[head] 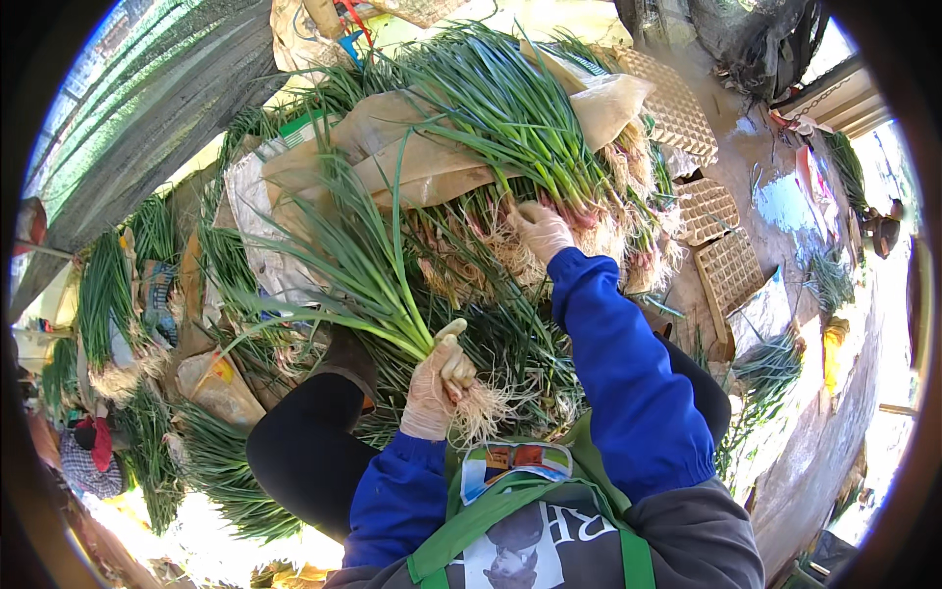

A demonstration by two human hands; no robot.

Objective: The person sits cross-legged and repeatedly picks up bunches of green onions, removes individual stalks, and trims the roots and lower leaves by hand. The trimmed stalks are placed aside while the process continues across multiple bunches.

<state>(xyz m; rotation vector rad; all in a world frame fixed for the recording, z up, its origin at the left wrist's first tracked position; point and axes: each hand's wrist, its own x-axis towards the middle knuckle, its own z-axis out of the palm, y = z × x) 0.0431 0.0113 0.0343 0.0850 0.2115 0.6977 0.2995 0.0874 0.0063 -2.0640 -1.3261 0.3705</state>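
Observation:
My left hand (433, 390), in a pale thin glove, is closed around a bunch of spring onions (397, 316). Their green leaves fan up and to the left, and the stringy white roots (482, 412) hang out to the right of my fist. My right hand (541, 230), gloved the same way, reaches forward to the root end of a large heap of spring onions (515, 110). Its fingers touch the reddish bulbs and stems there; whether they grip one is hidden. Loose green leaves (508, 353) cover the ground between my knees.
Brown sacking (412, 147) lies under and between the heaped onions. Waffle-patterned mats (728, 269) lie to the right. More onion bundles (107, 309) stand at the left, and others (228, 471) lie beside my left knee. A person (92, 456) is at the far left.

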